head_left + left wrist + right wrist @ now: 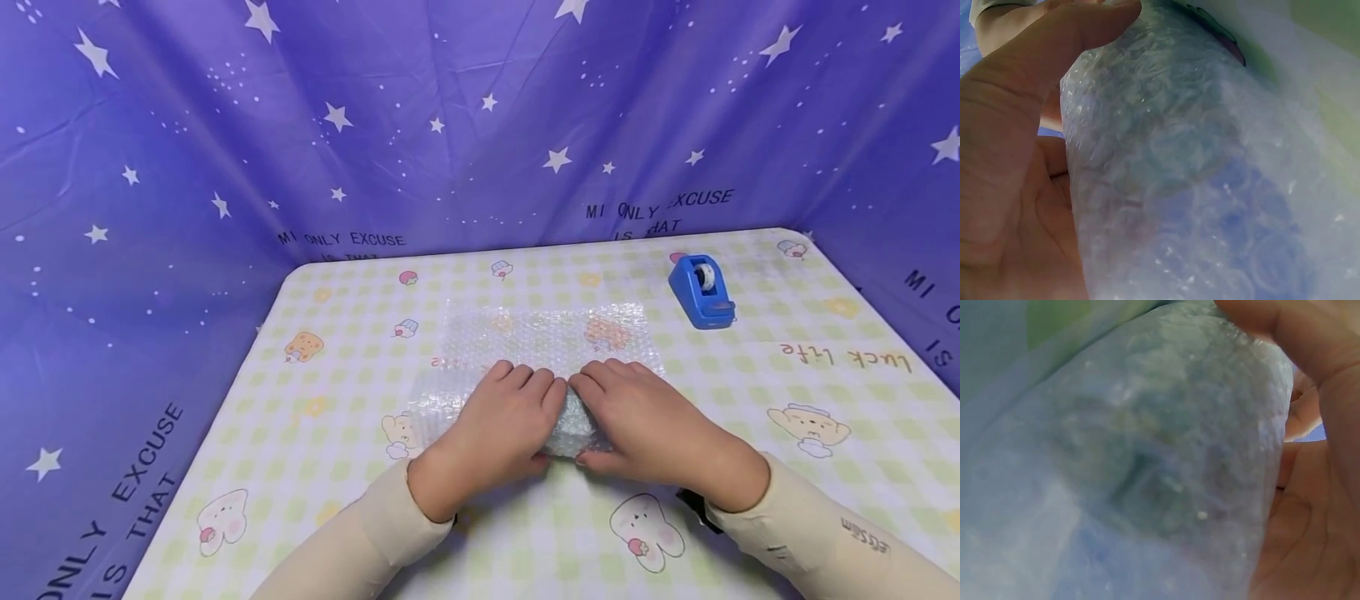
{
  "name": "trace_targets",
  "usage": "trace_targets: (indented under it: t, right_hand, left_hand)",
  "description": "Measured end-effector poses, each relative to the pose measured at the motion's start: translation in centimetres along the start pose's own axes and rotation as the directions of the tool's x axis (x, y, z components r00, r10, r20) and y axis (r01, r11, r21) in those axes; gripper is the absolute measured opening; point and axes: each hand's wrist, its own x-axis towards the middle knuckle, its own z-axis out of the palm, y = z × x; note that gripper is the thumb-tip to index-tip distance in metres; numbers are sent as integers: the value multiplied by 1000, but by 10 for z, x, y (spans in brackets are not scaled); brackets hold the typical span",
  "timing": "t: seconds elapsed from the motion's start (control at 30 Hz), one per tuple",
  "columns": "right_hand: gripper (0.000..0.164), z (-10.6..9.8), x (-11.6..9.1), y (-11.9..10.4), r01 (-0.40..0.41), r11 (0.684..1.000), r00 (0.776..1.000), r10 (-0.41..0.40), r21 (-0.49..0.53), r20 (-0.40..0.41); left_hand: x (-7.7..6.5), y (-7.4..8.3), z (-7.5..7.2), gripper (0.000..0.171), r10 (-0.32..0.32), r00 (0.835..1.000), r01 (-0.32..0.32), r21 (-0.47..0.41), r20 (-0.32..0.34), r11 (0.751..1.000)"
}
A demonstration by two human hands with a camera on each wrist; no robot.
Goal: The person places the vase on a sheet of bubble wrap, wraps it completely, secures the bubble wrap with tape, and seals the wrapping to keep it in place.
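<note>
Head view shows both hands [501, 421] [647, 418] gripping a bubble-wrapped bundle [573, 427], loose bubble wrap [547, 333] lying flat beyond it.

We see a clear sheet of plastic bubble wrap [547, 329], glossy and bumpy with round blisters. The blue wedge-shaped tape dispenser [708, 312] looks like smooth plastic with a soft shine. We find the green-and-white checked surface [540, 542] smooth and matt, the cream sleeves [817, 525] matt cloth, the purple star-printed curtain [465, 142] faintly shiny fabric.
</note>
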Motion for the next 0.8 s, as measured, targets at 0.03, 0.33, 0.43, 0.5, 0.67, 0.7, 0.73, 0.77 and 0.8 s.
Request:
trace_targets:
  t: [0.03, 0.33, 0.43, 0.5, 0.67, 0.7, 0.73, 0.77, 0.8]
  right_hand:
    - [80, 0, 0, 1, 3, 1000, 1000, -3, 5, -1]
    - [78, 3, 2, 2, 15, 999, 1000, -15, 47, -7]
    - [77, 3, 1, 1, 16, 999, 1000, -15, 51, -10]
    - [77, 3, 1, 1, 18, 999, 1000, -17, 51, -10]
    - [78, 5, 2, 2, 26, 999, 1000, -26, 47, -11]
    - [78, 5, 2, 2, 27, 999, 1000, -26, 45, -11]
    - [78, 5, 2, 2, 26, 999, 1000, -25, 44, -11]
    - [78, 5, 2, 2, 25, 999, 1000, -25, 43, -12]
    - [78, 4, 1, 2, 24, 999, 1000, -23, 42, -11]
  left_hand:
    - [0, 1, 1, 74, 0, 1000, 0, 5, -5, 1000]
    - [0, 3, 4, 74, -40, 999, 40, -1, 3, 999]
    - [0, 4, 5, 72, -45, 999, 45, -3, -3, 999]
    - [0, 4, 6, 71, -45, 999, 44, -5, -11, 999]
    - [-1, 3, 8, 68, -40, 999, 40, -9, -29, 999]
    - [-1, 2, 8, 68, -38, 999, 38, -10, -31, 999]
    - [0, 2, 9, 68, -35, 999, 35, -11, -33, 999]
    - [0, 2, 9, 68, -34, 999, 33, -12, -35, 999]
    - [1, 1, 10, 67, -30, 999, 30, -13, -38, 999]
